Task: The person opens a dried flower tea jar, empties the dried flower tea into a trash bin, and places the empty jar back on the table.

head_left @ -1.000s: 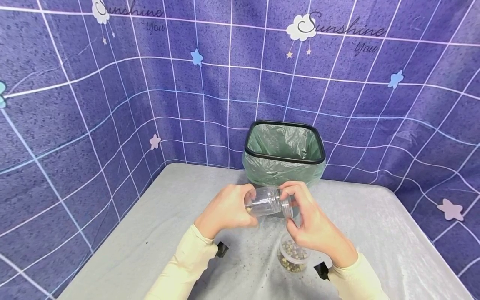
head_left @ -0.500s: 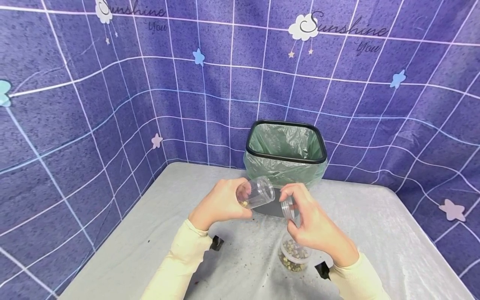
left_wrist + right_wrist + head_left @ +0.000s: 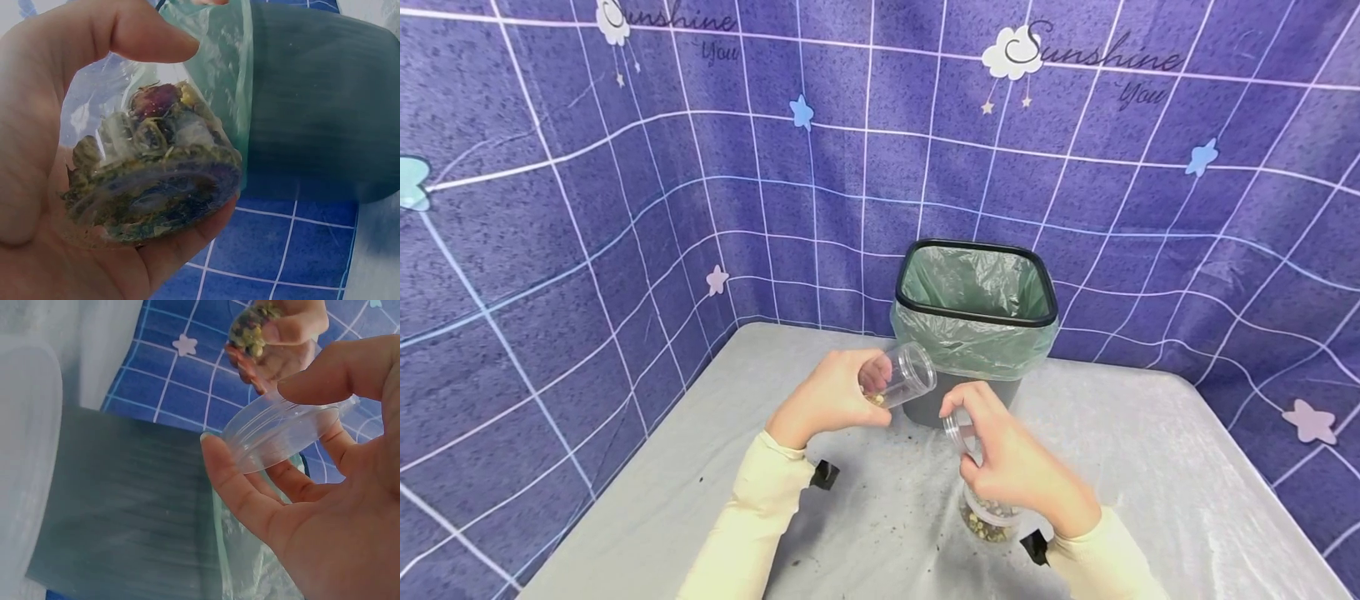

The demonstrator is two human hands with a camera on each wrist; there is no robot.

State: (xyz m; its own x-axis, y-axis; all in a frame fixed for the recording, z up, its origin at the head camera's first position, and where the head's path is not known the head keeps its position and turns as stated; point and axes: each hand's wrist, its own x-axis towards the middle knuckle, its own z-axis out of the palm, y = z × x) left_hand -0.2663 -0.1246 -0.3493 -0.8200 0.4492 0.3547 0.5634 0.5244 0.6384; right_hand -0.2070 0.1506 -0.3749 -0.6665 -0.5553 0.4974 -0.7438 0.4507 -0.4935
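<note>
My left hand (image 3: pixel 835 396) grips a clear plastic jar (image 3: pixel 904 377), tilted with its uncapped mouth toward the right. Dried herbs and flowers (image 3: pixel 156 144), with a dark red bud among them, lie in the jar's bottom in the left wrist view. My right hand (image 3: pixel 1011 450) pinches a clear screw lid (image 3: pixel 281 434) on edge between thumb and fingers, apart from the jar. Below that hand, a second clear jar (image 3: pixel 988 525), part full of dried flowers, stands on the table, its upper part hidden by the hand.
Behind the hands stands a grey bin (image 3: pixel 925 400) lined with a green plastic bag (image 3: pixel 970 342) under a black rim. Dark crumbs dot the grey tablecloth (image 3: pixel 865 517). A purple grid-patterned curtain (image 3: pixel 820 200) hangs behind and at the sides.
The jar in my left hand has come away from the lid and moved left, its mouth now uncovered. My right hand has lowered slightly with the lid, over the standing jar.
</note>
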